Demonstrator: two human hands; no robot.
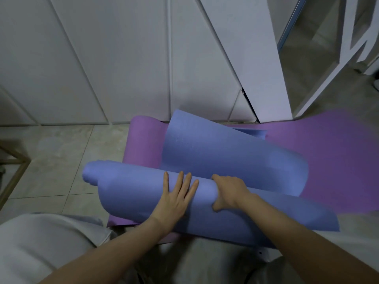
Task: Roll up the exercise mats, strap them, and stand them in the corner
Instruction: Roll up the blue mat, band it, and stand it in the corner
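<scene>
A blue exercise mat (215, 152) lies partly rolled across a purple mat (336, 152) spread flat on the floor. The rolled part of the blue mat (127, 187) runs from the left toward me, and its loose end curls up behind toward the wall. My left hand (176, 197) presses flat on top of the roll with fingers straight and spread. My right hand (229, 191) grips the roll just to the right, fingers curled over the top and thumb underneath.
White cabinet doors (123, 58) stand right behind the mats. One white door panel (256, 58) hangs open, with a glass partition (307, 58) to its right. Beige floor tiles (61, 156) lie to the left, beside a wooden frame (14, 171). My knees are at the bottom.
</scene>
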